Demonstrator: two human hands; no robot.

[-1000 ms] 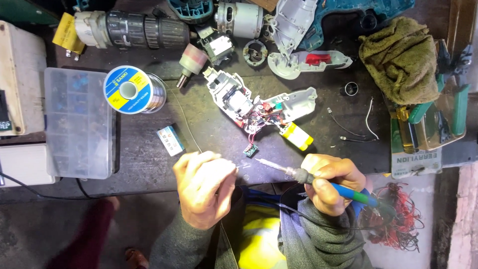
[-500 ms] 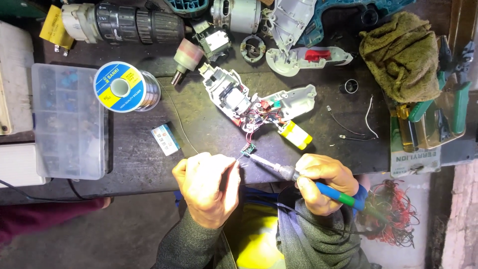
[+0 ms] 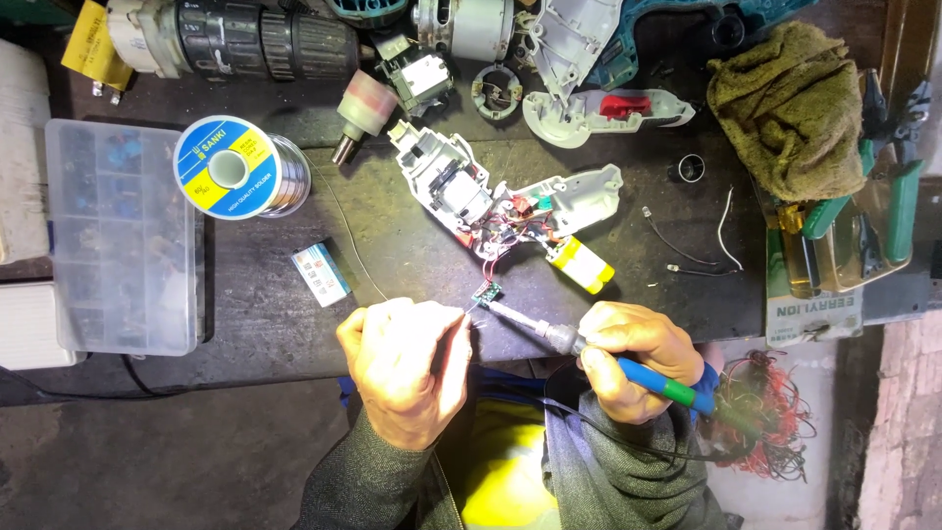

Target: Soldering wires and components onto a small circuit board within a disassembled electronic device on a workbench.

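Observation:
My right hand (image 3: 633, 358) grips a soldering iron (image 3: 628, 371) with a blue and green handle; its tip touches a tiny green circuit board (image 3: 486, 293) on the dark bench. My left hand (image 3: 407, 368) pinches a thin solder wire that meets the board from the left. Red wires run from the board up to an opened white tool housing (image 3: 491, 196) with a yellow part (image 3: 582, 265) beside it.
A solder spool (image 3: 240, 167) lies at the left next to a clear compartment box (image 3: 123, 236). A small blue-white box (image 3: 320, 274) sits near my left hand. Drill parts line the back edge. A green rag (image 3: 790, 108) and pliers (image 3: 883, 186) lie at the right.
Both hands have moved slightly up toward the small board; the iron tip and solder wire now meet at it. The view has shifted a little.

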